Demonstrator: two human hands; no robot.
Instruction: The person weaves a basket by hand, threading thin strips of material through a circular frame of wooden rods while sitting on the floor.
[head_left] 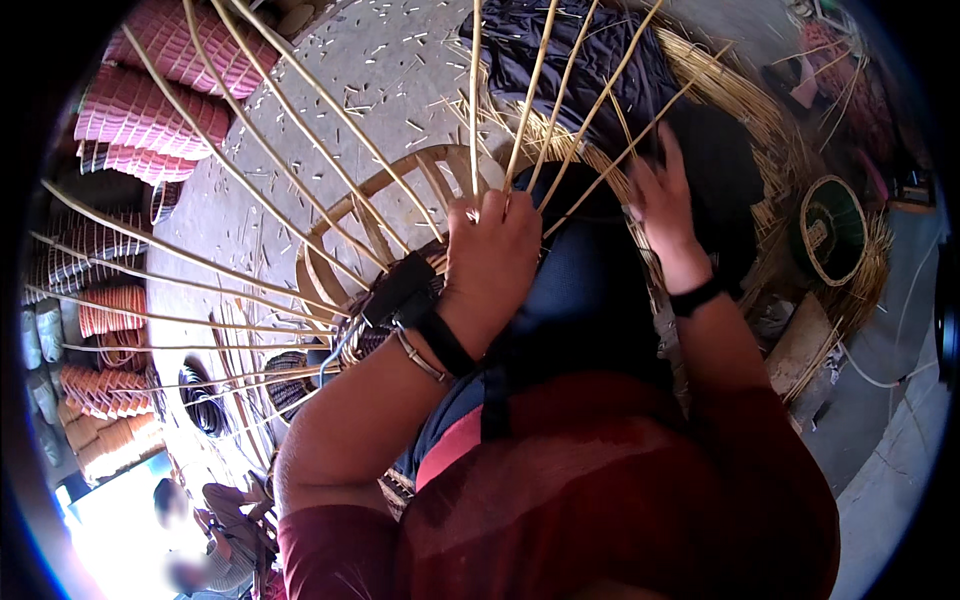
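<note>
Long pale cane stakes fan out from a dark woven basket base on my lap. My left hand is closed at the foot of the upper stakes, fingers curled around them; a black wristband and a bracelet are on that arm. My right hand is raised beside the rightmost stakes, fingers apart, holding nothing I can see. A dark flat object sits by my left wrist, partly over the weave. Behind the stakes a curved wooden frame rests on the floor.
Stacked coloured baskets line the left. Cane bundles and dark cloth lie ahead. A green round basket and a white cable are at right. Two people are at lower left. Cut cane bits litter the floor.
</note>
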